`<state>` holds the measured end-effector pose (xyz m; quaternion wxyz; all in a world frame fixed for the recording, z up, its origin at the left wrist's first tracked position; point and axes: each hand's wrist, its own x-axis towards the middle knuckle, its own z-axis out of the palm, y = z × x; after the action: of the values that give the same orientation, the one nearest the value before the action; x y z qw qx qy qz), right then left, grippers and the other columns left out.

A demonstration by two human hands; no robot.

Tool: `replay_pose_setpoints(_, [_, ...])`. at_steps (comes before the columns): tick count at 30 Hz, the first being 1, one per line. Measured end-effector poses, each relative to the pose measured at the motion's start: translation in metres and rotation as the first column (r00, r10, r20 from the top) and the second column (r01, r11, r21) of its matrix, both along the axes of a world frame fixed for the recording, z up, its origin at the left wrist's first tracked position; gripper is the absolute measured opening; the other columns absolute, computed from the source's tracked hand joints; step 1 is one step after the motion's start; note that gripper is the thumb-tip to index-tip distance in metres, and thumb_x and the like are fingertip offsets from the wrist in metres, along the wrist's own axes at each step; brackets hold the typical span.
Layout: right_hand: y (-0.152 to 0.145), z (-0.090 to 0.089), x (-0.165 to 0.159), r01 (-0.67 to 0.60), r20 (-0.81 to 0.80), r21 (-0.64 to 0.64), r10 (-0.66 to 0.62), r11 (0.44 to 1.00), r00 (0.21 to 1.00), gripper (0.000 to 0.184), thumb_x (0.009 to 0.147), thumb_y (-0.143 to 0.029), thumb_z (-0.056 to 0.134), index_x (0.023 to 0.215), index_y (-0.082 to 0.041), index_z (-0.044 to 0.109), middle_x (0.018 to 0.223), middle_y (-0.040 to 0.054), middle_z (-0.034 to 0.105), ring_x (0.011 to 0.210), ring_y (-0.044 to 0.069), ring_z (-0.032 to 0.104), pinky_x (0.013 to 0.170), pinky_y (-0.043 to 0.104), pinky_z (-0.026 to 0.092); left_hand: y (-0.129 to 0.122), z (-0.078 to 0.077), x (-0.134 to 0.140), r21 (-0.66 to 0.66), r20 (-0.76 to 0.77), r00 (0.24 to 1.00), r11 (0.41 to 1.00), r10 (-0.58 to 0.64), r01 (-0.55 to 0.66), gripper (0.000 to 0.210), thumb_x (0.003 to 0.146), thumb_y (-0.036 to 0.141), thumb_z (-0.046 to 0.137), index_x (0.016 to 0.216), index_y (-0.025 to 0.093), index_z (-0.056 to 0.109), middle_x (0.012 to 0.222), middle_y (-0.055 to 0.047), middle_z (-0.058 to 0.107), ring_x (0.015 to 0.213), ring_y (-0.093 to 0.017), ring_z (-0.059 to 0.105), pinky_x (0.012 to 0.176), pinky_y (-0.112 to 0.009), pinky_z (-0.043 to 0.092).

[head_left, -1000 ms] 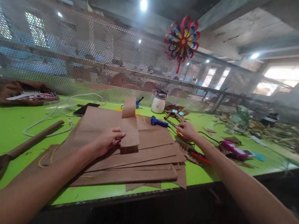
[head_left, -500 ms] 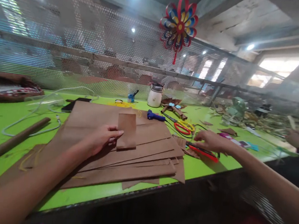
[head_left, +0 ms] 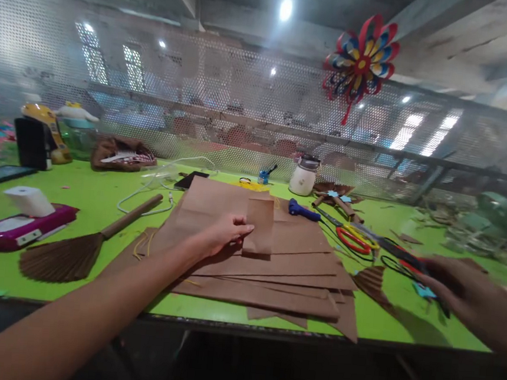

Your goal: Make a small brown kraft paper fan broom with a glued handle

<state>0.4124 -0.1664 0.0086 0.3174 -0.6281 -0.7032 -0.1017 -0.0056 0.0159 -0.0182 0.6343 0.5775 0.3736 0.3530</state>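
Observation:
My left hand (head_left: pixel 227 233) pinches a small rectangle of brown paper (head_left: pixel 259 227) by its left edge, held over a stack of larger brown paper sheets (head_left: pixel 271 295). At the right, my right hand (head_left: pixel 462 285) is closed around a pair of red and black scissors (head_left: pixel 407 258), lifted off the table and slightly blurred. Beside those blades lie another pair of scissors with red and yellow handles (head_left: pixel 355 239) and a blue glue gun (head_left: pixel 304 210). A pleated brown paper scrap (head_left: pixel 374 283) rests below the held scissors.
A fan-shaped pleated paper piece with a rolled handle (head_left: pixel 68 253) lies at left, near a purple tissue pack (head_left: pixel 23 229) and white cable (head_left: pixel 135 194). A white jar (head_left: pixel 303 175) stands at the back before a perforated metal screen (head_left: pixel 224 122).
My right hand has picked up the red and black scissors and moved right. The view has turned left, showing more of the table there. My left hand still holds the paper rectangle.

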Motion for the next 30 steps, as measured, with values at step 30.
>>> replay_pose_setpoints(30, [0.108, 0.018, -0.136, -0.233, 0.131, 0.061, 0.224, 0.971, 0.966, 0.027, 0.085, -0.029, 0.050, 0.107, -0.017, 0.061, 0.103, 0.0115, 0.067, 0.093, 0.026, 0.062, 0.079, 0.041, 0.049, 0.000, -0.005, -0.008, -0.064, 0.135, 0.986, 0.992, -0.099, 0.109, 0.028, 0.064, 0.033, 0.077, 0.078, 0.014, 0.061, 0.068, 0.000, 0.059, 0.059, -0.008, 0.053, 0.054, -0.018, 0.037])
